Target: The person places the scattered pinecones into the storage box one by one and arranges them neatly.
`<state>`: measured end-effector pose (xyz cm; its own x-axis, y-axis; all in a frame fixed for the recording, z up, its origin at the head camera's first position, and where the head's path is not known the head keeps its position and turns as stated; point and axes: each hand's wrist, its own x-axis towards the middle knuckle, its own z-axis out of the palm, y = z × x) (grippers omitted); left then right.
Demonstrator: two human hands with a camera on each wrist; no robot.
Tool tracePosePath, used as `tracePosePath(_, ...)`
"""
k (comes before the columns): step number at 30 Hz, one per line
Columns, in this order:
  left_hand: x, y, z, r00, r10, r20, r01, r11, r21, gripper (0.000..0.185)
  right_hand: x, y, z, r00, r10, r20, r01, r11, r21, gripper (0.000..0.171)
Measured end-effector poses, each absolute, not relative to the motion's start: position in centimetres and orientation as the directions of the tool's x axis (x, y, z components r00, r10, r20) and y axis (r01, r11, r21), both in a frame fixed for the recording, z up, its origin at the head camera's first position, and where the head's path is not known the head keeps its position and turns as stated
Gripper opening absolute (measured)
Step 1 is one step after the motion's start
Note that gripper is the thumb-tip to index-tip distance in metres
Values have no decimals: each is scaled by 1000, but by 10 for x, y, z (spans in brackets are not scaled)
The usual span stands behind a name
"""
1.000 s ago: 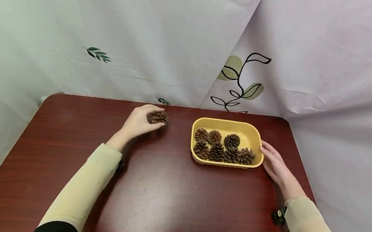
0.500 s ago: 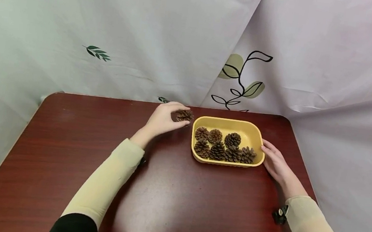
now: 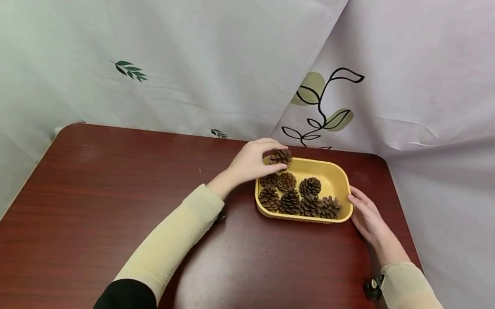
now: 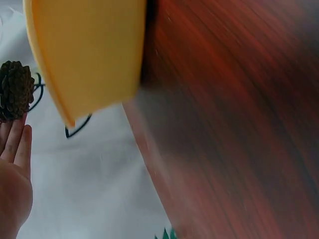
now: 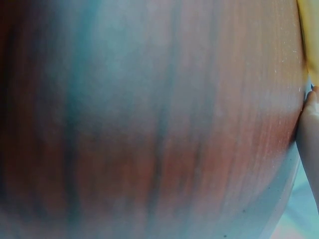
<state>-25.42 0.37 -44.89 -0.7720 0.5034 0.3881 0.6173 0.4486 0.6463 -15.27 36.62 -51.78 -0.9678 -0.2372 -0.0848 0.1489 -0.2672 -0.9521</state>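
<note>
A pine cone [image 3: 281, 156] is pinched between the curled fingertips [image 3: 276, 147] and thumb of the left hand [image 3: 253, 162], and it's held just above the far-left corner of the yellow tray [image 3: 341, 179], not set down in it. In the left wrist view the same cone is seen resting at the fingertips with the tray's yellow wall beside it, a bit blurry. Seven more pine cones [image 3: 299, 195] are packed into the near part of the tray in two rough rows. The right hand [image 3: 367, 218] is laid against the tray's right side, fingers fairly straight and together, touching the rim rather than wrapped around it. Everything is sat on a dark red wooden table [image 3: 82, 216], with a leaf-print cloth [image 3: 196, 40] hung behind it.
</note>
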Motion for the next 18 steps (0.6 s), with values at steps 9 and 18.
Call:
tracePosePath(9,-252,47,-446,-794,507,336,578,458,675,48,-153,366,-517,-968,-236,-84,145,-255,-956,35)
tracePosePath(18,-246,84,-440,-795,546,263,554,479,680,48,-154,366,-519,-969,-231,-89,147,-245,-958,35)
